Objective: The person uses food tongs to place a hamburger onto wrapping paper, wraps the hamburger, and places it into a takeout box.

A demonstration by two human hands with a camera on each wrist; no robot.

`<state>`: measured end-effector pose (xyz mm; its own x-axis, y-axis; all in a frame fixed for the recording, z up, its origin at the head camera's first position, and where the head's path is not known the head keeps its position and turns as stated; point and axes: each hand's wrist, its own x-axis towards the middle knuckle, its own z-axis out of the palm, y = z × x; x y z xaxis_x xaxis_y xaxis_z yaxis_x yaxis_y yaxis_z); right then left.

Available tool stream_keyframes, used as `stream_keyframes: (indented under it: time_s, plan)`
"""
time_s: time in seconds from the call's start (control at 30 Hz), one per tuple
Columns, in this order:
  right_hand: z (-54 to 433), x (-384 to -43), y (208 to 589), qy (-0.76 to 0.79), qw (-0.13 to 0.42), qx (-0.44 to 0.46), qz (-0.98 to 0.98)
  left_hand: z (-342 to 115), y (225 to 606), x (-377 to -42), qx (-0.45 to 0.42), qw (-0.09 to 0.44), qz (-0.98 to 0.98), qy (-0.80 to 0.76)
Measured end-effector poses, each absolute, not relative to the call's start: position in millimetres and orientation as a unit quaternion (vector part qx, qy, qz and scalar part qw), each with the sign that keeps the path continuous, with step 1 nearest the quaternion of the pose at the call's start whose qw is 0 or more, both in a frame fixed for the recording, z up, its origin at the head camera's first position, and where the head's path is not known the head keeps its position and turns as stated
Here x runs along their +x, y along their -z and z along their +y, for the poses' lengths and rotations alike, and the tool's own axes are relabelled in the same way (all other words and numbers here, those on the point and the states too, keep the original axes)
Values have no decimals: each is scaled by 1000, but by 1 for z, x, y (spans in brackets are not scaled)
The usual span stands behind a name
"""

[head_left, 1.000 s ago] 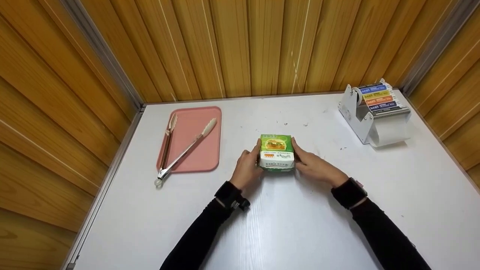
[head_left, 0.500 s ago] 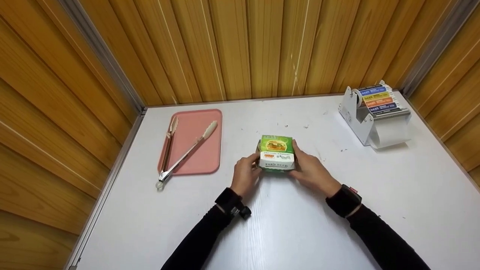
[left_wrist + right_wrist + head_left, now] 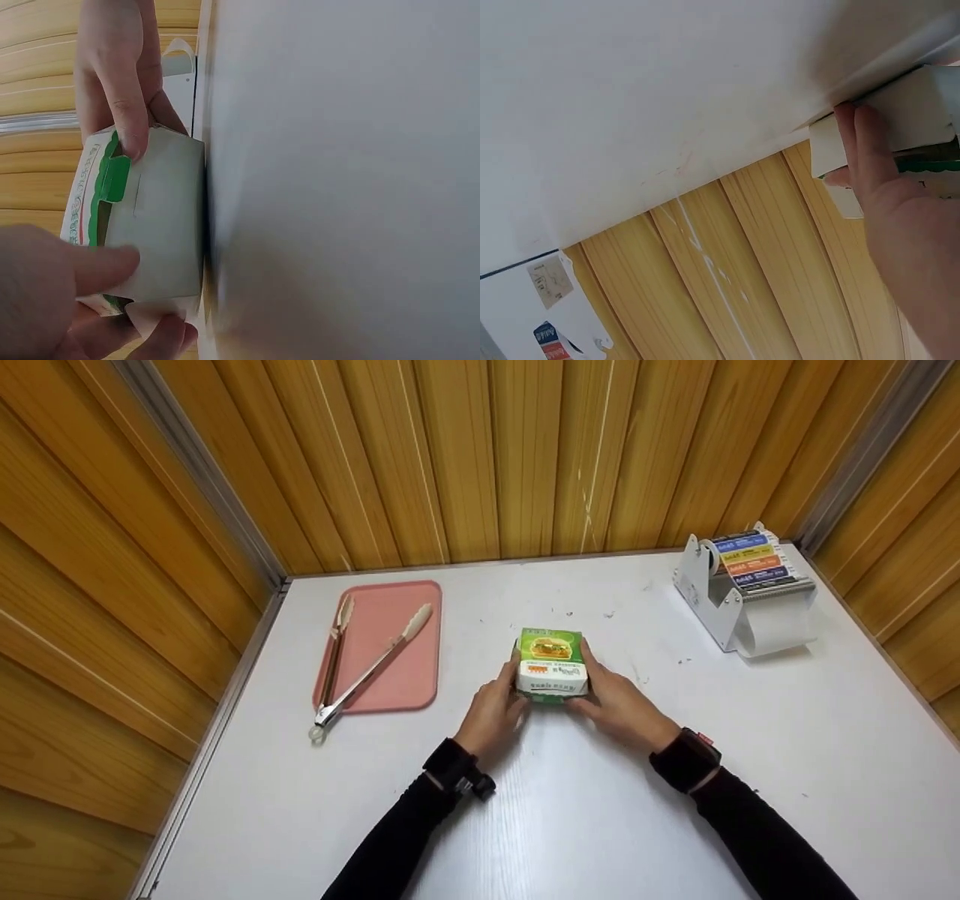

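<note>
A green and white burger box [image 3: 551, 681], with a burger picture on its lid, stands on the white table in the middle of the head view. My left hand [image 3: 487, 716] grips its left side, and my right hand [image 3: 621, 706] holds the right side. In the left wrist view a green tab [image 3: 116, 180] lies against the upper front of the pale base, with the right thumb at its end. The left thumb presses the same front face, its fingers round the side. A gap shows between lid and base in the right wrist view.
On the left, a pink tray [image 3: 401, 682] carries tongs [image 3: 375, 666] whose ringed end overhangs the near edge. A white label dispenser [image 3: 750, 589] with coloured rolls stands at back right. Small scraps [image 3: 609, 615] lie behind the box; wooden panels [image 3: 525, 457] enclose the table.
My right hand has drawn nearer the front, its thumb shifting to the box's near face. The left hand slid slightly down its side and back up. The box has barely moved.
</note>
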<state>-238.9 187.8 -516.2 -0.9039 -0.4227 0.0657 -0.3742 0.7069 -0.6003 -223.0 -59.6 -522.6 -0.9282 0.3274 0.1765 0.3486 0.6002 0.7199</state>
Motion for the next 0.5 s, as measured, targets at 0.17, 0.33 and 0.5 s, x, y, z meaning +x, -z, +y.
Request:
stream_keyframes:
  time_s: [0.17,0.33,0.5]
  plan:
    - [189,-240,517,329,35,-216,918,-62,522,-223,-198,-11,-887,416]
    - [190,-240,518,318,29,-221,922,-62,522,-228,-194,-20,-882,429]
    - [192,-242,515,326,80,-229,914,-63,523,-230,-210,-2,-888,409]
